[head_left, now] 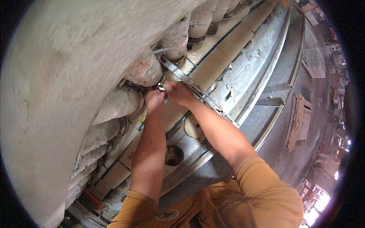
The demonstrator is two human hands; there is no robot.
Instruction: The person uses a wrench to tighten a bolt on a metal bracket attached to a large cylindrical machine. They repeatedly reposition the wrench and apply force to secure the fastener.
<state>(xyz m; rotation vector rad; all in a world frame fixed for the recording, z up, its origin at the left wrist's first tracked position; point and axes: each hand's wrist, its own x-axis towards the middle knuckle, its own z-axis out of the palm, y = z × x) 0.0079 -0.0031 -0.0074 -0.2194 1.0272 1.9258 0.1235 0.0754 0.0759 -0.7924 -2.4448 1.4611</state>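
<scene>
Both my hands meet close together beneath a rounded, dirty, pinkish-white knob, one of a row under a large pale curved body. My left hand has its fingers closed at a small shiny metal part. My right hand is closed against the same spot from the right. The fingers hide most of what they pinch, so its kind cannot be made out. Just above my right hand, a slim grey metal bar slants from the knob to the metal edge at lower right. A thin wire loop curves by its upper end.
The large pale curved body overhangs the left side. Below my hands runs a band of beige tiles, then a worn metal ledge with holes and a raised rim. White slats lie on the grey floor at right.
</scene>
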